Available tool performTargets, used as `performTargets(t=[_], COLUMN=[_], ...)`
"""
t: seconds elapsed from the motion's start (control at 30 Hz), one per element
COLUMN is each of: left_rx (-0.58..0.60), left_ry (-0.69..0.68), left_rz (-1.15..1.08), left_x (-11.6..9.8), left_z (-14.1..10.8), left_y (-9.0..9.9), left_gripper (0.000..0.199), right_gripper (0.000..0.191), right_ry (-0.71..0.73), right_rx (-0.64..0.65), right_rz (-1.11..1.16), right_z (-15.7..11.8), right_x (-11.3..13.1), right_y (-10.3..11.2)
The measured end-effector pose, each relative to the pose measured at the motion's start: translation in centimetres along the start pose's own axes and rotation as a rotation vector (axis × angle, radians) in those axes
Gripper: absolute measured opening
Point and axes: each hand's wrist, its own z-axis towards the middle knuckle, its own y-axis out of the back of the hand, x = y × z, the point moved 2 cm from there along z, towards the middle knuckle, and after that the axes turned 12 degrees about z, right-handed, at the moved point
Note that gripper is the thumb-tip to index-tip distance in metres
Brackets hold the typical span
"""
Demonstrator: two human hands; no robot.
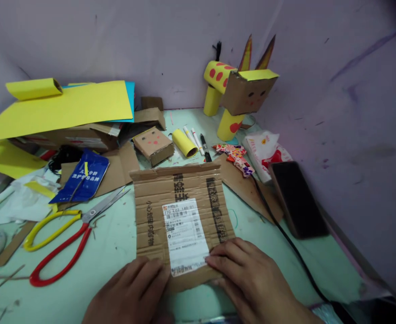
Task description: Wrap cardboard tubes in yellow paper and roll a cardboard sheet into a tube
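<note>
A piece of corrugated cardboard (153,193) with dark printing and a white shipping label (184,234) lies in front of me, its far edge bent up. My left hand (133,288) grips its near left corner, fingers on top and thumb out of sight. On the near right corner, my right hand (251,279) pinches the edge, fingertips against the label's side. Scissors (86,220) with one yellow and one red handle rest to the left, blades pointing toward the cardboard.
Behind stand a yellow-and-cardboard animal figure (248,94), a small cardboard box (153,146), a yellow tube (184,143) and markers (198,141). A phone (297,198), a tissue pack (265,150) and a black cable (285,238) lie right. Yellow paper (66,108) and a blue packet (83,175) are left.
</note>
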Motion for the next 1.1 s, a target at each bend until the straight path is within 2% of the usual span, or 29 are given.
performTargets(t=[0.07,0.17,0.33,0.5,0.6,0.67,0.77,0.87,0.93,1.03,1.1], left_rx=[-0.121,-0.199,-0.114,-0.043,0.07,0.151,0.197,0.218,0.239,0.264,0.233], left_ry=[-0.031,0.057,0.311,0.403,0.502,0.562,0.584,0.6,0.628,0.677,0.712], left_rz=[0.039,-0.123,-0.409,-0.52,-0.549,-0.573,-0.635,-0.67,-0.672,-0.687,-0.706], left_x=[0.3,0.6,0.5,1.2,1.8,2.0,2.2,2.5,2.6,2.8,2.8], left_z=[-0.9,-1.0,0.5,1.7,2.3,2.6,2.8,2.8,2.9,3.2,3.2], left_y=[-0.5,-0.4,0.6,0.1,-0.3,-0.4,-0.5,-0.7,-0.7,-0.5,-0.4], left_gripper=[0.037,0.021,0.013,0.023,0.035,0.04,0.04,0.041,0.041,0.041,0.034], right_gripper=[0.022,0.016,0.016,0.016,0.02,0.023,0.022,0.031,0.034,0.037,0.037], right_ry=[-0.001,-0.029,-0.075,-0.111,-0.134,-0.08,0.184,0.441,0.475,0.441,0.43], right_rx=[-0.022,-0.028,-0.013,-0.018,-0.028,-0.081,-0.162,-0.02,0.058,0.07,0.064], right_rz=[0.026,0.069,0.089,0.157,0.138,0.022,-0.236,-0.294,-0.276,-0.271,-0.255], right_z=[0.4,0.9,0.8,1.1,1.8,2.1,2.2,2.2,2.2,2.5,2.7], right_x=[0.0,0.1,0.2,-0.5,-1.1,-1.1,-0.1,0.8,0.9,0.4,0.0], right_y=[0.0,0.2,0.5,0.5,0.6,0.9,1.6,1.3,0.7,-0.2,-0.6])
